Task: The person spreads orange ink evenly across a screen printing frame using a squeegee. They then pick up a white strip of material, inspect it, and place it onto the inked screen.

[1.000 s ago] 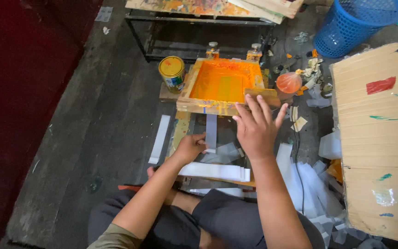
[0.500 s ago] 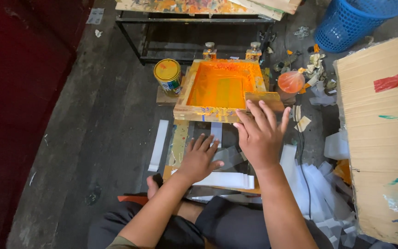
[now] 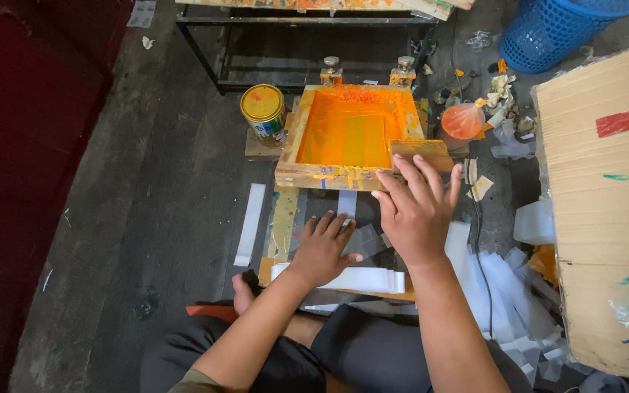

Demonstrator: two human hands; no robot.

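Note:
A wooden screen-printing frame point(image 3: 296, 173) with an orange-inked mesh lies on the floor in front of me. My right hand point(image 3: 416, 211) hovers with spread fingers over the frame's near right corner, by a wooden squeegee point(image 3: 420, 151) resting on it. My left hand point(image 3: 324, 249) lies flat, fingers apart, on the dark board under the frame, beside a clear plastic sheet point(image 3: 367, 240). A stack of white sheets point(image 3: 362, 279) sits just below that hand.
A yellow-lidded paint can point(image 3: 263, 113) stands left of the frame. An orange-filled plastic bag point(image 3: 463, 120) is to its right. A blue basket point(image 3: 562, 29) is at top right, a cardboard stack point(image 3: 606, 211) on the right, and a white strip point(image 3: 250, 223) on the floor.
My left hand opened from a loose fist and spread flat on the board. My right hand drew back slightly from the frame's edge.

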